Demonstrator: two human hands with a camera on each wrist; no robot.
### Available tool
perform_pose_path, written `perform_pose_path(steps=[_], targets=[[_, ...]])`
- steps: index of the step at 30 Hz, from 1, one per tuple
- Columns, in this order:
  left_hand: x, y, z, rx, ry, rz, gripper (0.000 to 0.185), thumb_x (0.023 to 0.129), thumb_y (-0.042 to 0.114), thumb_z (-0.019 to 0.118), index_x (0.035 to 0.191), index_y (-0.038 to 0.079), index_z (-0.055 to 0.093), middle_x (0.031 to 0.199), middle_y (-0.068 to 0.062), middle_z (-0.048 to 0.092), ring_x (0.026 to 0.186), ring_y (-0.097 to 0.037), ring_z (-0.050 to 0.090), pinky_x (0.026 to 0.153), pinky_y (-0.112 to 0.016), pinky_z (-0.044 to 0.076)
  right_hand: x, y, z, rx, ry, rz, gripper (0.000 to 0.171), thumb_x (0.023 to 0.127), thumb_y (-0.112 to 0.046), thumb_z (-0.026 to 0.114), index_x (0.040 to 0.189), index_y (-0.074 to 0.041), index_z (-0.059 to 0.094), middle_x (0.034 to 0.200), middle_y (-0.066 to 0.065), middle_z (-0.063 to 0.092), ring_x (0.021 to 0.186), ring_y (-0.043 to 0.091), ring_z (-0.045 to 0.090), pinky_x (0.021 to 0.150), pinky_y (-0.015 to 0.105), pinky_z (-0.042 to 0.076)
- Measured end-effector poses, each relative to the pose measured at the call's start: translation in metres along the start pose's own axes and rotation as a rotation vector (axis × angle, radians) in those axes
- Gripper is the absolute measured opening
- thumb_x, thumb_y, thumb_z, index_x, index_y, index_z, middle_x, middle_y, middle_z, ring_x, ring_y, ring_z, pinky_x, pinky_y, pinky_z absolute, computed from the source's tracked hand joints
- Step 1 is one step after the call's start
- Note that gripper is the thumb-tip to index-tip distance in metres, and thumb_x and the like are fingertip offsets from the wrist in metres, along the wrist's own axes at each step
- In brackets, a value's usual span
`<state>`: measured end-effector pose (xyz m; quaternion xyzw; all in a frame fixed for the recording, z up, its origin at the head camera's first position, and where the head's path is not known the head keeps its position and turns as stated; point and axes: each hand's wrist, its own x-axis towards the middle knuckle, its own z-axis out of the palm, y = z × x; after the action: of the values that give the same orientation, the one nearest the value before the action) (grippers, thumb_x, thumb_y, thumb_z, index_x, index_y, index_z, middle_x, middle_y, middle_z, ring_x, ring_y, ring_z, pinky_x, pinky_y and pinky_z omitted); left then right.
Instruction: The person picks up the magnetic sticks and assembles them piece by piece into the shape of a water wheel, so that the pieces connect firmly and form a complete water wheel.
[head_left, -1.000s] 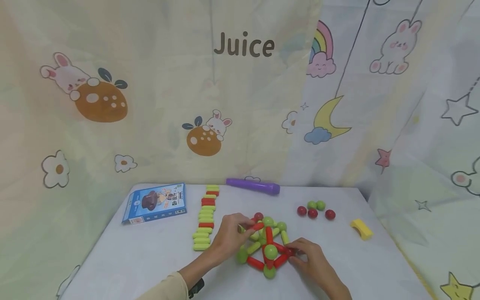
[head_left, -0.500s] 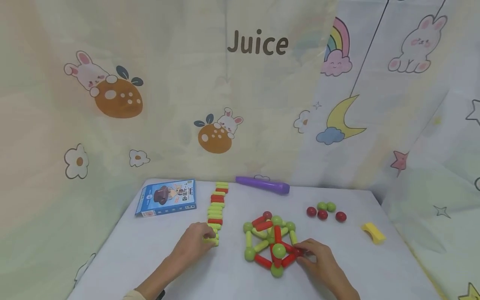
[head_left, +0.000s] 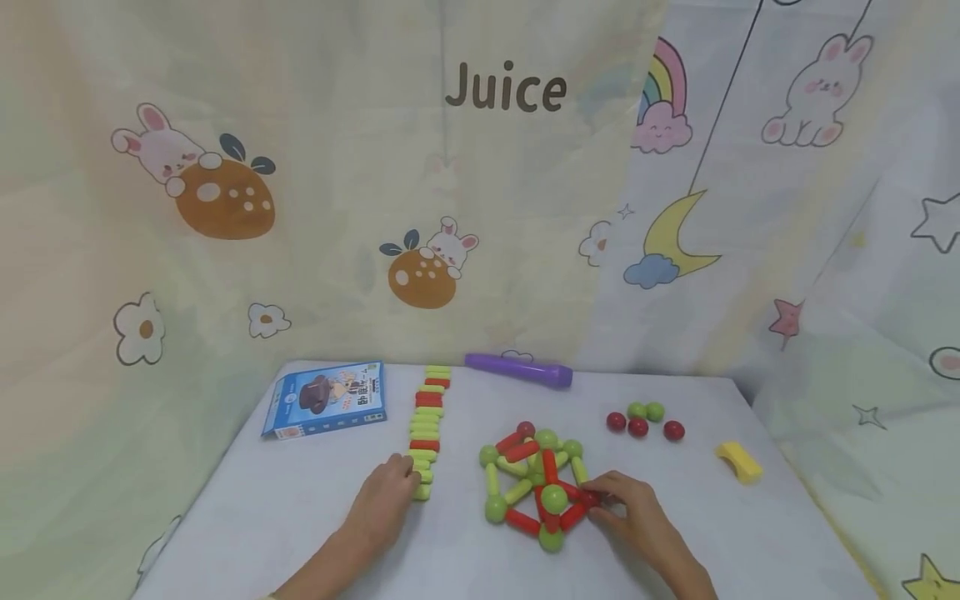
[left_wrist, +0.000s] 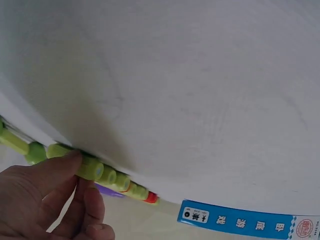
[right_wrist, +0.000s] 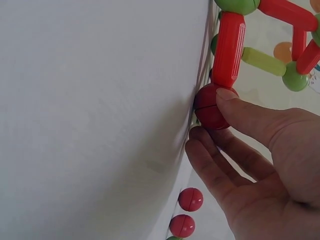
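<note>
Overhead, the left hand (head_left: 386, 500) touches the near end of the row of sticks (head_left: 424, 429) on the worktop (head_left: 262, 517), while the right hand (head_left: 633, 517) steadies the stick-and-ball structure (head_left: 536, 483) just beside it. Up close on the left wrist, fingers (left_wrist: 65, 165) curl onto a green stick (left_wrist: 92, 167). Lastly, the right wrist shows fingers (right_wrist: 250, 115) pinching the structure's red ball (right_wrist: 210, 107).

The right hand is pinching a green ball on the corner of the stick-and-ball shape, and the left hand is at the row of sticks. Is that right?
Not quite. The ball is red, not green; the right wrist view shows it plainly. The right hand does pinch it at the shape's corner, and the left hand is at the row of sticks.
</note>
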<state>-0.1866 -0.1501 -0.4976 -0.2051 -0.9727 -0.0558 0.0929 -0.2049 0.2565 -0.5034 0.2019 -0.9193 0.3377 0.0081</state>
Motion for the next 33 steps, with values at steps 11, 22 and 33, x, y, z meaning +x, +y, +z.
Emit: perform_pose_path(steps=[11,22,33], targets=[[0.021,0.059,-0.005,-0.875,-0.013,-0.051,0.019,0.091,0.006,0.086,0.109,0.013,0.082,0.097,0.010,0.075,0.084,-0.003,0.066,0.071,-0.024,0.055,0.003,0.006,-0.004,0.007,0.011,-0.019,0.037,0.085,0.000,0.088,0.118,-0.012,0.080,0.108,-0.003,0.078,0.094,0.011,0.072,0.084,0.032,0.065],[0.036,0.068,0.013,-0.959,0.025,-0.087,0.019,0.092,0.006,0.085,0.109,0.013,0.079,0.097,0.003,0.077,0.086,-0.003,0.065,0.071,-0.022,0.053,0.008,0.006,-0.001,0.022,0.015,-0.042,0.037,0.084,0.004,0.087,0.119,-0.009,0.080,0.108,-0.001,0.078,0.095,0.009,0.072,0.084,0.033,0.065],[0.042,0.058,0.011,-0.784,-0.062,-0.087,0.075,0.083,0.032,0.095,0.147,0.011,0.061,0.156,-0.006,0.055,0.145,-0.033,0.049,0.114,-0.057,0.050,0.019,0.011,-0.004,0.033,0.009,-0.067,0.038,0.085,0.004,0.086,0.120,-0.008,0.080,0.110,0.001,0.079,0.097,0.014,0.074,0.085,0.036,0.065]])
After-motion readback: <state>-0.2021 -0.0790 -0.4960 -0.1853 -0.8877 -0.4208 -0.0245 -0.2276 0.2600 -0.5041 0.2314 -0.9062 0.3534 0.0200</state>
